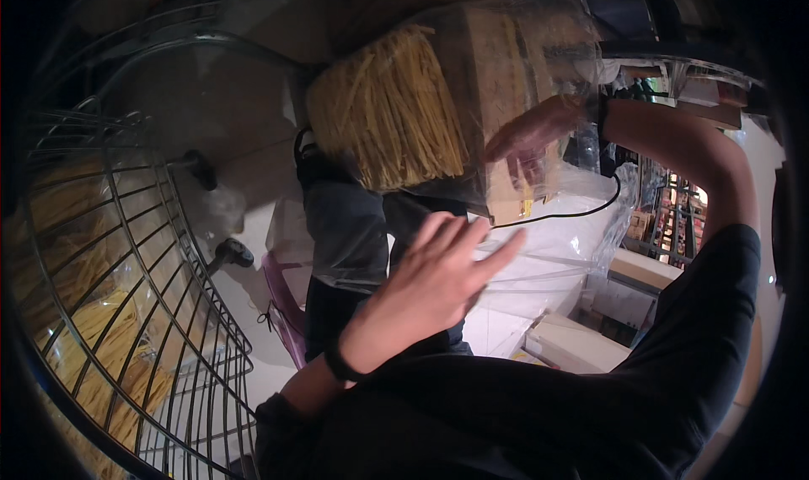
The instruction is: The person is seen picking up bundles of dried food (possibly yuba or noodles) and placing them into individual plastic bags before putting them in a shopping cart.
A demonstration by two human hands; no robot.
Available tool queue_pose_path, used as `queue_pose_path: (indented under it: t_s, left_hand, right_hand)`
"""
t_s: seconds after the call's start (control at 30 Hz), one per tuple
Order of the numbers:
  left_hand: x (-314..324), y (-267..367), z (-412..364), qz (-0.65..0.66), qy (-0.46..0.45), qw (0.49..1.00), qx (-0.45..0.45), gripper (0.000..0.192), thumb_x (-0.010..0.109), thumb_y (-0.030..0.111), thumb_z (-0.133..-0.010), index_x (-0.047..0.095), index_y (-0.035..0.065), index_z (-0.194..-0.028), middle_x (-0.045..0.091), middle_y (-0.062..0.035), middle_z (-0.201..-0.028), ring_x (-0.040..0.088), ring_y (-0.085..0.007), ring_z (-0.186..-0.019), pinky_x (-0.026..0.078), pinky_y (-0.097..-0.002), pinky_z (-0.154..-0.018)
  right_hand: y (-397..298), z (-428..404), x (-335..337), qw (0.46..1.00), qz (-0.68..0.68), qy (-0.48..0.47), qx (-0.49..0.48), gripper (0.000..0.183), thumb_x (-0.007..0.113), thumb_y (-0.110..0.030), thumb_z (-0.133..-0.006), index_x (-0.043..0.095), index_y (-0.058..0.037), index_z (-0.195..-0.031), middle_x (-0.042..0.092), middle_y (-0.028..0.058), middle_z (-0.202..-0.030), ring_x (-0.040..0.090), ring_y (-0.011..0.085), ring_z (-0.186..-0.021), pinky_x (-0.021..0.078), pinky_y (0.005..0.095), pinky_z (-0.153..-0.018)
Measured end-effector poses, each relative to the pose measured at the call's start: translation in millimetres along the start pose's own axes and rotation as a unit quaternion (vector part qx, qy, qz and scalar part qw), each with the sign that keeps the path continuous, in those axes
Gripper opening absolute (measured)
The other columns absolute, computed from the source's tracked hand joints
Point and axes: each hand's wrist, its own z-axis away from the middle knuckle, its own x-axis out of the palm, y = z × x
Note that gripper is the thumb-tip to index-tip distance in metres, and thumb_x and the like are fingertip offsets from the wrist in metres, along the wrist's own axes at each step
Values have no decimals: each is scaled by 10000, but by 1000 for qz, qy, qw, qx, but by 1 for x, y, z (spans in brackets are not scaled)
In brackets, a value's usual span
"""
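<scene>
A bundle of long, flat yellowish dried strips (392, 113), perhaps dried tofu sticks, lies in a large clear plastic bag (562, 31) above my legs. Beside the strips, a brown cardboard piece (499, 88) shows through the plastic. My right hand (528, 142) reaches in from the right and is seen through the film near the cardboard, its fingers bent downward; whether it grips anything is unclear. My left hand (449, 265), with a dark band at the wrist, is nearer the camera, fingers spread and holding nothing. A thin black cord (562, 215) runs below the cardboard.
On the left stands a wire basket cart (158, 290) holding more yellowish strips (107, 334) in clear plastic. A pink plastic stool or chair (284, 309) is beside my legs. Open cardboard boxes (575, 341) sit at lower right, with stocked shelves (676, 214) beyond.
</scene>
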Motion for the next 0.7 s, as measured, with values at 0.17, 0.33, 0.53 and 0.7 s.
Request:
queue_pose_path:
  t_s: [0.17, 0.33, 0.53, 0.7]
  left_hand:
    - [32, 19, -41, -56, 45, 996, 48, 1022, 608, -174, -794, 328, 334, -1635, 236, -272, -1589, 643, -229, -847, 616, -446, -869]
    - [53, 27, -73, 0, 59, 998, 25, 1054, 553, -208, -769, 276, 292, -1655, 102, -416, -1604, 535, -170, -532, 593, -285, -565]
    - [68, 30, -79, -28, 124, 989, 72, 861, 502, -181, -819, 214, -59, -1621, 404, -400, -1431, 599, -193, -653, 565, -284, -620]
    - [67, 34, -81, 98, 103, 988, 54, 800, 546, -153, -815, 255, -146, -1560, 392, -370, -1465, 650, -445, -1168, 597, -402, -930]
  right_hand:
    - [-8, -6, -5, 977, -34, 151, -149, 589, 488, -493, -1088, 473, -24, -1445, 619, 207, -1397, 683, 316, -1135, 592, 442, -963]
    - [-11, 4, 1, 974, -204, 4, -94, 760, 455, -522, -1091, 137, -147, -1670, 303, 261, -1647, 493, 480, -1388, 454, 586, -1145]
    - [-17, 16, 20, 962, -198, -95, -162, 900, 424, -684, -1026, -76, -291, -1664, 171, 282, -1682, 321, 543, -1475, 330, 616, -1226]
    - [0, 7, 8, 978, -186, -38, -90, 833, 439, -630, -1053, 164, -124, -1655, 307, 283, -1619, 384, 441, -1467, 361, 533, -1235]
